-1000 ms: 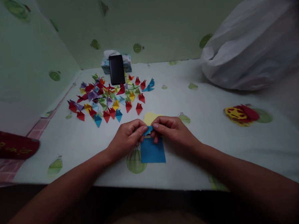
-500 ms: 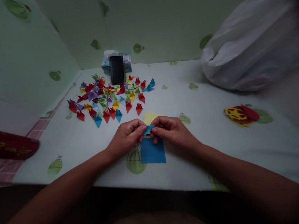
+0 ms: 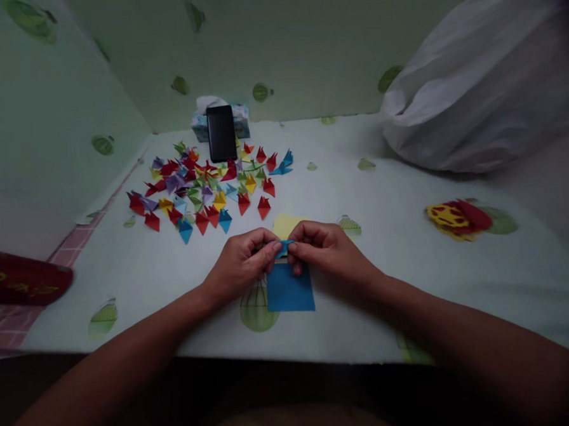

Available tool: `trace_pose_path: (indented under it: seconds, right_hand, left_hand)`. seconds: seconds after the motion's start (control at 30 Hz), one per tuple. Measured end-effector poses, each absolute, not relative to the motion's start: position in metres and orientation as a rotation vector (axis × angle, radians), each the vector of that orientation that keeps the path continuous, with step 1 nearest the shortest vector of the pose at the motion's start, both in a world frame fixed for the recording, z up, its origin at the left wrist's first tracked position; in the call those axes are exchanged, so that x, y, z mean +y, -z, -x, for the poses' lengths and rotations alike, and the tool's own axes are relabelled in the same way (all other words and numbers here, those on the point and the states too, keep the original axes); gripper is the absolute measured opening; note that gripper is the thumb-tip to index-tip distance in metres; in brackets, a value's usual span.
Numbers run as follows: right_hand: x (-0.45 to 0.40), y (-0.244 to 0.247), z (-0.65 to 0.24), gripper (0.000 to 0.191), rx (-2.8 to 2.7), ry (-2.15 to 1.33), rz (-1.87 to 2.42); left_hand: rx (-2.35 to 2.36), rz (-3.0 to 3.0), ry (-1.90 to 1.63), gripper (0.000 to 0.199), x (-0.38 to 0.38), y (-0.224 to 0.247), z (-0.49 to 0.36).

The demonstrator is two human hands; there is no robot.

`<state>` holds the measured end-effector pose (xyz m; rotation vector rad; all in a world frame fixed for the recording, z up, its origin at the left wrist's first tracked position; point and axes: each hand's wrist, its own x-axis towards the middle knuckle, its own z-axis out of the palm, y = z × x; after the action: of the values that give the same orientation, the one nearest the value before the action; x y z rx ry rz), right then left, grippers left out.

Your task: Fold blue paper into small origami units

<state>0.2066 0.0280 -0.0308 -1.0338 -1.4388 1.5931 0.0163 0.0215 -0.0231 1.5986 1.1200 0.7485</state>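
Between my two hands is a small folded piece of blue paper [image 3: 284, 246], mostly covered by fingertips. My left hand [image 3: 249, 253] pinches its left end with thumb and forefinger. The right end is pinched by my right hand [image 3: 317, 244]. Just below the hands, a flat blue paper square [image 3: 290, 289] lies on the table, its top edge close under the fingers. Some yellow paper [image 3: 286, 224] shows behind the hands, partly hidden by them.
Many small folded paper cranes [image 3: 207, 185] in mixed colours spread over the table's back left. Behind them a phone [image 3: 221, 133] leans on a tissue box [image 3: 242, 121]. A white plastic bag [image 3: 459, 96] bulges at back right, a red-yellow item [image 3: 456, 218] before it. A red packet [image 3: 25, 277] lies left.
Both hands stay at nearly the same spot, still pinching the blue paper. The fingertips and the paper's tilt have shifted slightly. The whole view has moved a little.
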Motion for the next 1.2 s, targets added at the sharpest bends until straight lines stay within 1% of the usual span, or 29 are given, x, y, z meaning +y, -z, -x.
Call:
trace_pose_path:
  seconds: [0.17, 0.37, 0.53, 0.77, 0.9, 1.07, 1.2]
  right_hand:
    - [0.025, 0.031, -0.206, 0.017, -1.423, -1.583, 1.038]
    - [0.025, 0.03, -0.208, 0.017, -1.456, -1.62, 0.997]
    - [0.027, 0.027, -0.209, 0.024, -1.535, -1.591, 0.978]
    - [0.025, 0.026, -0.209, 0.027, -1.555, -1.494, 1.043]
    - [0.027, 0.027, -0.209, 0.026, -1.537, -1.494, 1.034]
    - [0.028, 0.027, -0.209, 0.026, -1.494, -1.479, 1.044]
    - [0.029, 0.029, -0.21, 0.027, -1.464, -1.502, 1.017]
  left_hand:
    - [1.132, -1.574, -0.777, 0.023, 0.021, 0.024, -0.017]
    - [1.132, -1.682, -0.804, 0.022, 0.021, 0.022, -0.016]
    - [1.112, -1.697, -0.782, 0.022, 0.02, 0.021, -0.015]
    - [1.029, -1.379, -0.714, 0.025, 0.023, 0.021, -0.018]
    - [1.079, -1.341, -0.728, 0.028, 0.024, 0.018, -0.019]
    - [1.056, -1.316, -0.716, 0.022, 0.028, 0.018, -0.015]
    - [1.069, -1.317, -0.724, 0.023, 0.031, 0.019, -0.012]
